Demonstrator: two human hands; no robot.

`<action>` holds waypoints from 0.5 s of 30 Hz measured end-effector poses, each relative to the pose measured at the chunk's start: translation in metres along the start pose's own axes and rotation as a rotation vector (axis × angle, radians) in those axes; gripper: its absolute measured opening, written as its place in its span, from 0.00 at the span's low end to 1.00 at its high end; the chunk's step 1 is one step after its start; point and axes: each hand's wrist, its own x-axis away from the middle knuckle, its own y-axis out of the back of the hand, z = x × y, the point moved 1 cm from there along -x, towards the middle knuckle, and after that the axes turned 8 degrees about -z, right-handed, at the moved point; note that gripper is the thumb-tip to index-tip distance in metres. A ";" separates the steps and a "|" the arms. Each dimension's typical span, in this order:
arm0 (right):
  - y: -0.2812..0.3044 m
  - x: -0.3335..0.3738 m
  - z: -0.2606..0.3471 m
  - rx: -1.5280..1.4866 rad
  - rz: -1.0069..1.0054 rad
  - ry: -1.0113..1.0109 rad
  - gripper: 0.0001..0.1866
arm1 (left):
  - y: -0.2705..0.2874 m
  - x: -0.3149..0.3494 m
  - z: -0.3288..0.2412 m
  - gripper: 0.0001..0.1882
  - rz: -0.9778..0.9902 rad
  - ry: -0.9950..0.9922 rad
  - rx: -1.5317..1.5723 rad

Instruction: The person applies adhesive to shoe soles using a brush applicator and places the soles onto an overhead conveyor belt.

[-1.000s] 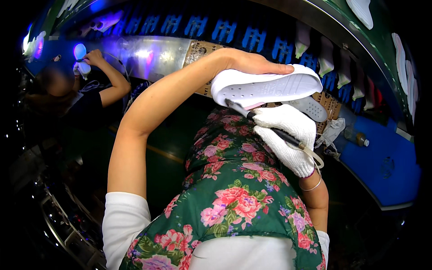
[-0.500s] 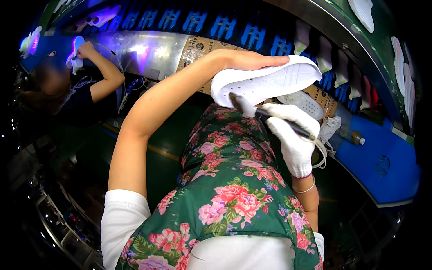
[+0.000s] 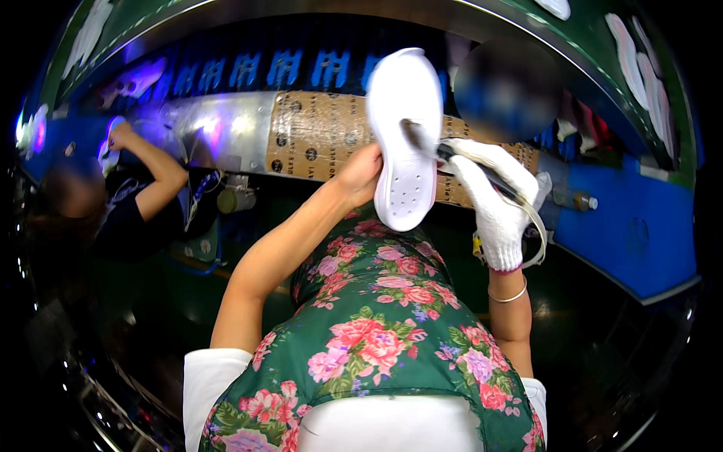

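Note:
My bare left hand [image 3: 361, 175] grips a white shoe sole [image 3: 409, 169] by its left edge. The sole stands nearly lengthwise in front of me, its inner face toward me and the end with small holes nearest my body. In my right hand [image 3: 501, 200], which wears a white knit glove, is a brush [image 3: 445, 153] with a dark handle. Its bristles, blurred, are over the middle of the sole; a pale tube or cord loops from the handle past my wrist.
Behind the sole runs a cardboard-covered ledge [image 3: 312, 132] beside a metal plate [image 3: 226, 124]. Blue racks [image 3: 286, 69] line the far side. A blue tabletop [image 3: 633, 226] with a clear bottle [image 3: 576, 199] lies at right. At left, another person's arm [image 3: 162, 177] holds a lit sole.
The sole has turned from lying crosswise to pointing away from me. My left hand has moved from its far edge to its left edge. The brush has shifted from the holed end to mid-sole.

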 end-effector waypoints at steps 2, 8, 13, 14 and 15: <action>0.000 -0.005 0.000 0.017 0.073 0.054 0.10 | 0.016 -0.003 0.010 0.23 0.062 -0.096 -0.001; -0.007 0.003 0.005 0.067 0.185 0.166 0.08 | 0.023 0.015 0.003 0.22 -0.083 -0.101 -0.187; -0.006 0.011 0.019 0.029 0.106 0.233 0.10 | 0.022 0.023 0.002 0.34 -0.036 -0.319 0.060; -0.006 0.011 0.020 0.035 0.073 0.257 0.11 | 0.011 0.031 -0.003 0.37 0.142 -0.183 0.410; -0.008 0.011 0.022 0.039 0.040 0.278 0.11 | 0.001 0.040 -0.008 0.40 0.319 -0.039 0.755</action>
